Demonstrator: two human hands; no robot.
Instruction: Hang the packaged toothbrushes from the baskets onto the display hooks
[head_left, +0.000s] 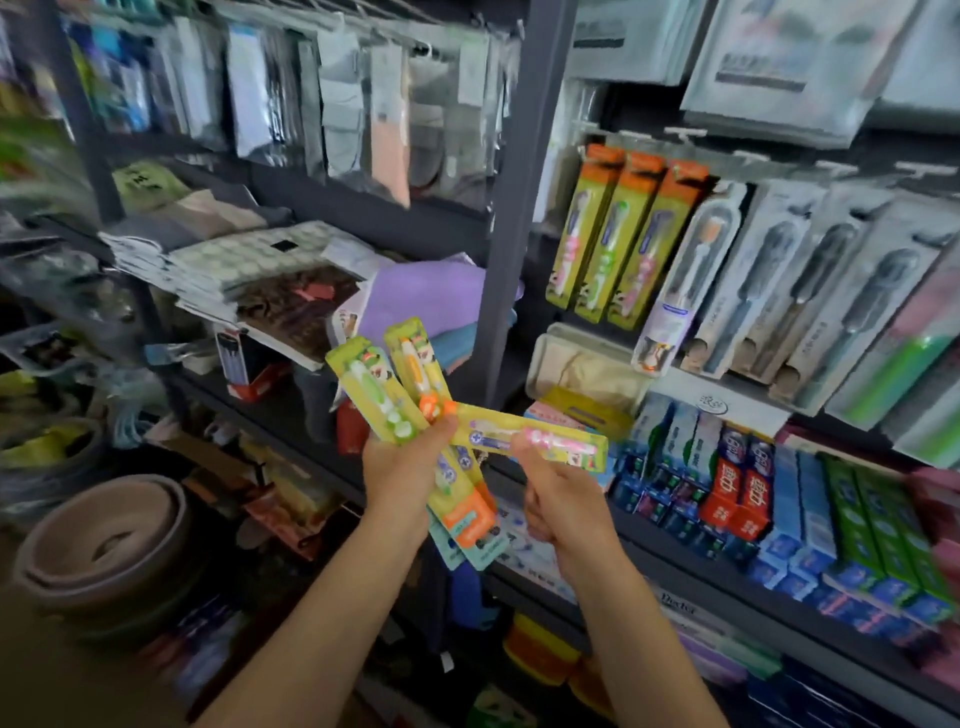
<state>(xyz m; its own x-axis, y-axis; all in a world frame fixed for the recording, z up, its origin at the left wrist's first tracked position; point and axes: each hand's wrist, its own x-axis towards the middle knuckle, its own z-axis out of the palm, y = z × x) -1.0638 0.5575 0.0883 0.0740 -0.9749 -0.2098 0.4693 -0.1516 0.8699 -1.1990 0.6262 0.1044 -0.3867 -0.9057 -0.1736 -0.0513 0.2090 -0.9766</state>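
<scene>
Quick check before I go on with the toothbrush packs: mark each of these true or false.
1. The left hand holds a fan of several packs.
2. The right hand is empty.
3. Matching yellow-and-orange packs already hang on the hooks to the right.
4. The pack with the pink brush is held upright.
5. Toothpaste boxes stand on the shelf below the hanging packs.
1. True: the left hand grips a fan of packs.
2. False: the right hand pinches the pack with the pink brush.
3. True: three hanging packs match them.
4. False: it lies nearly level, pointing right.
5. True: toothpaste boxes fill that shelf.
</scene>
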